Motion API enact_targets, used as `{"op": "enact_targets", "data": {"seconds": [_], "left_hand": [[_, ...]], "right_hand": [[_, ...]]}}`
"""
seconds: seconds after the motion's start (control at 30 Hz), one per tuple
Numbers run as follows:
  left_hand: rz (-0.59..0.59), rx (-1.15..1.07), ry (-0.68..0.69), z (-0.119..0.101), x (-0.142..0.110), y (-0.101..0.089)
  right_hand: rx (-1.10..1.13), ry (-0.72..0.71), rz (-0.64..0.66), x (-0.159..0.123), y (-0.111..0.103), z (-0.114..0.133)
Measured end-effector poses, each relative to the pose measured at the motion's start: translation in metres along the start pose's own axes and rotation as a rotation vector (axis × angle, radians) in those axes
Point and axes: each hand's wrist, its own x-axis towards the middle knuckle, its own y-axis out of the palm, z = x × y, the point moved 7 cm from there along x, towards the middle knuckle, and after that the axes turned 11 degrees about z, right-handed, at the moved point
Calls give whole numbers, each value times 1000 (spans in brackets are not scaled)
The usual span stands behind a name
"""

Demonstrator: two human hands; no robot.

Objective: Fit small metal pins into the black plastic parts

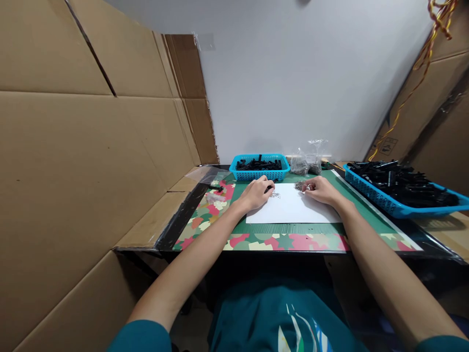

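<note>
My left hand (257, 193) is closed over the left part of a white sheet (286, 215), fingers curled round a small black part (268, 188) that is mostly hidden. Just by its fingertips lie scattered tiny silvery metal pieces (275, 195), too small to name. At the sheet's far right, my right hand (321, 190) has thumb and fingertips pinched together beside a denser heap of similar metal pieces (299, 186). Whatever those fingertips hold is too small to make out.
Blue baskets of black plastic parts stand at the back (260, 175) and right (395, 208). Clear bags (306, 164) of small pieces sit behind. A black part (216, 187) and plastic wrap (215, 197) lie left. Cardboard (102, 146) walls the left; twisted wires (421, 73) hang right.
</note>
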Motion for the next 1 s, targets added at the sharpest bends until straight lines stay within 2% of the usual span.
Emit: {"op": "enact_targets", "data": {"seconds": [0.4, 0.57, 0.7, 0.87, 1.0], "left_hand": [[10, -78, 37, -1, 1, 3], [-32, -230, 71, 1, 6, 7], [-40, -524, 83, -2, 13, 14], [132, -1075, 38, -14, 20, 36], [212, -1336, 46, -23, 16, 37]], "right_hand": [[176, -36, 171, 5, 10, 1], [338, -94, 173, 2, 7, 18], [586, -183, 103, -1, 2, 43], [870, -231, 112, 4, 13, 53], [921, -237, 171, 7, 23, 55]]}}
